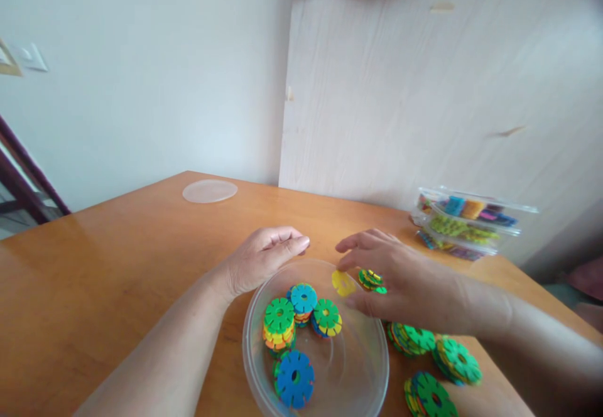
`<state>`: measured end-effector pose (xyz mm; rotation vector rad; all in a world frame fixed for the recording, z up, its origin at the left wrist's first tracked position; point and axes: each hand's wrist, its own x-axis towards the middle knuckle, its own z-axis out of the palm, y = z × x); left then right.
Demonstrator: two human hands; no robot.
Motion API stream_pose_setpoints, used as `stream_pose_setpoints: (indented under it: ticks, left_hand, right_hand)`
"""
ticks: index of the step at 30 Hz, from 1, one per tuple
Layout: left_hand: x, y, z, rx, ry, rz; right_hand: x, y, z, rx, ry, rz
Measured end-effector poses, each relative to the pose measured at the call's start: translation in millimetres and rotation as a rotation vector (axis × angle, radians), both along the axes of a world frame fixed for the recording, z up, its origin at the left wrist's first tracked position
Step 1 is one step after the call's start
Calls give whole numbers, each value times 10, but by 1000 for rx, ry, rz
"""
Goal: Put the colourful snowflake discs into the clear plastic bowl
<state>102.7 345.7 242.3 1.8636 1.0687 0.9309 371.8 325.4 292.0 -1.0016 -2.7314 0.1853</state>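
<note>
A clear round plastic tub (249,348) stands on the table below my hands. Inside it are several stacks of notched plastic discs, among them a green-topped stack (279,315) and a tilted one with a blue disc (294,379) in front. My left hand (268,257) is at the tub's far left rim, fingers curled in and thumb along them, with nothing visible in it. My right hand (391,272) reaches over the right rim, fingers and thumb apart around a pale yellow disc (343,283). Whether it touches that disc I cannot tell. A green and yellow stack (371,280) shows partly under the palm.
More disc stacks (456,360) lie on the table right of the tub. Clear boxes (466,222) of colourful pieces are piled at the back right. A round translucent lid (210,191) lies near the far left table edge, with walls behind.
</note>
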Motion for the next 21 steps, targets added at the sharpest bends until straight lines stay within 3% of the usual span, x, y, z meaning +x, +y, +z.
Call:
stream_pose_setpoints:
  ticks: [5,12,21]
  left_hand:
    - [7,-7,17,7,-5,7]
    - [17,-6,7,4,-14,-7]
    - [16,7,-24,27,-16,-33]
  right_hand:
    - [-118,-142,-33,31,-64,32]
    - [-205,-379,110,-4,-148,110]
    - [-539,-435,4,48,-601,228]
